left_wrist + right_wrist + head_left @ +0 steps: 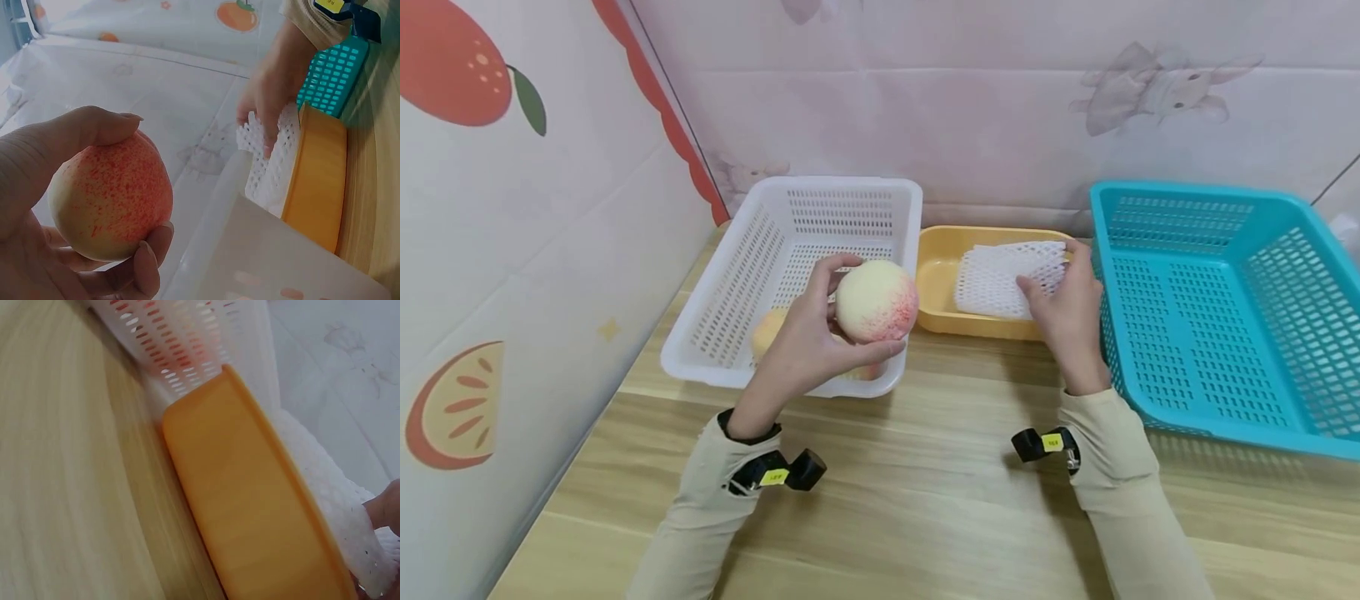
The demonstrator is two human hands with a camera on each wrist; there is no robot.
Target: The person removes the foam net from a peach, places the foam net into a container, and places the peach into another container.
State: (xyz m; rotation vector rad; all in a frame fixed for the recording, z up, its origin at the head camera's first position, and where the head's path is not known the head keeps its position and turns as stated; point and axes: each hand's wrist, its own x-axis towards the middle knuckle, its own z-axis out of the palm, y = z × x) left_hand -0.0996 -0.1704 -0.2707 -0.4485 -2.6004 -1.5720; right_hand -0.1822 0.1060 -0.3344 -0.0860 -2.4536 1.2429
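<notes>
My left hand (801, 342) grips a pale yellow peach (876, 302) with a red-speckled side, above the right part of the white basket (912, 217). In the left wrist view the thumb lies across the top of the peach (115, 194) and the fingers curl beneath it. My right hand (1071, 312) pinches white foam netting (992, 279) between thumb and fingers at its right end. The netting lies in and over the yellow tray (936, 287). In the right wrist view, the netting (325, 475) shows beyond the tray's wall, with only part of the hand visible.
More fruit (767, 332) lies in the white basket, partly hidden by my left hand and the peach. A teal basket (1180, 304) stands right of the tray, close to my right wrist. The wall (970, 125) rises behind the containers on the wooden table (940, 483).
</notes>
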